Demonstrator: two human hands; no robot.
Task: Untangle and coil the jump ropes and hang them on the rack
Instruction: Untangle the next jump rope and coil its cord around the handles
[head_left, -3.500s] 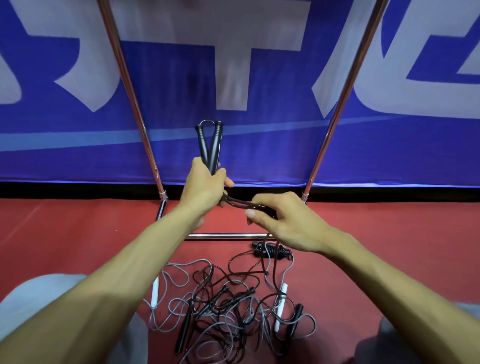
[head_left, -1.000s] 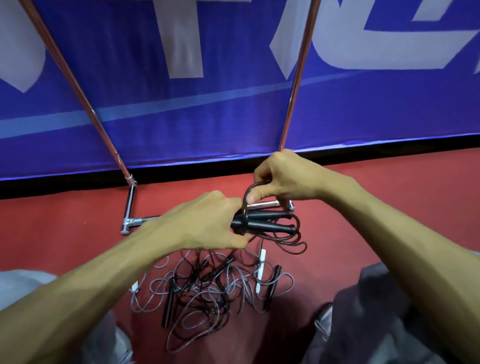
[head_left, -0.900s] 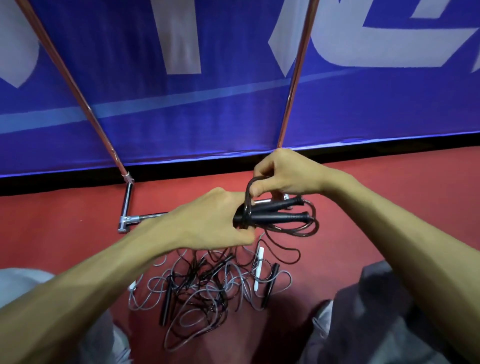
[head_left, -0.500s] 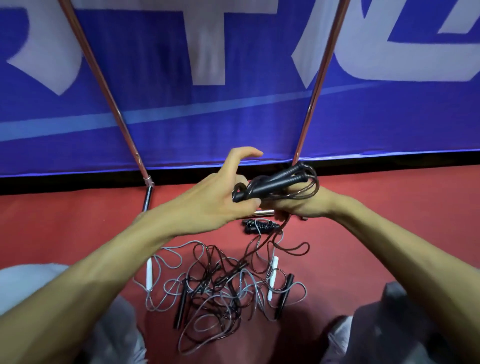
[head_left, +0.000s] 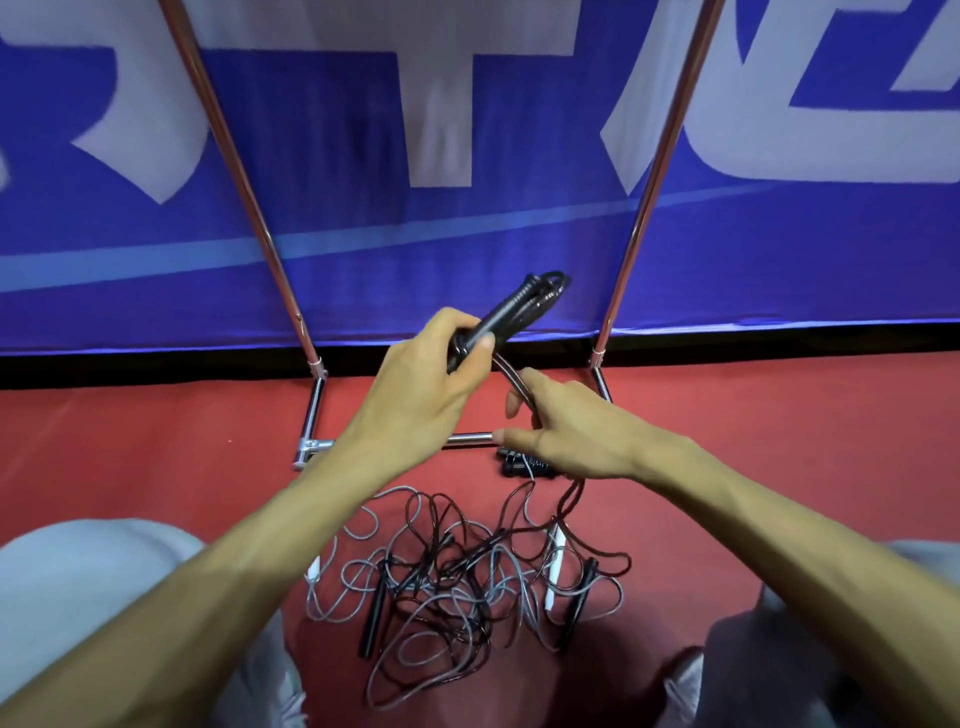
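At the left, the rack (head_left: 234, 171) is thin, shiny metal tube, one upright leaning up past the blue banner (head_left: 467, 234). Right of its foot, the left hand (head_left: 415, 395) is curled tight round a black jump rope (head_left: 501, 312): both ribbed handles together, long axis slanting up and rightward away from the knuckles, glossy loops bunched at the far tip. A loose cord (head_left: 511, 375) arcs down to the right hand (head_left: 566, 436), just beside, which pinches it between thumb and fingers. The next wrap, I'd guess, goes round those handles, and the right hand is nearer to carry it. Below both, a tangle (head_left: 457, 577) of thin grey and black ropes sprawls on the red floor (head_left: 156, 441).
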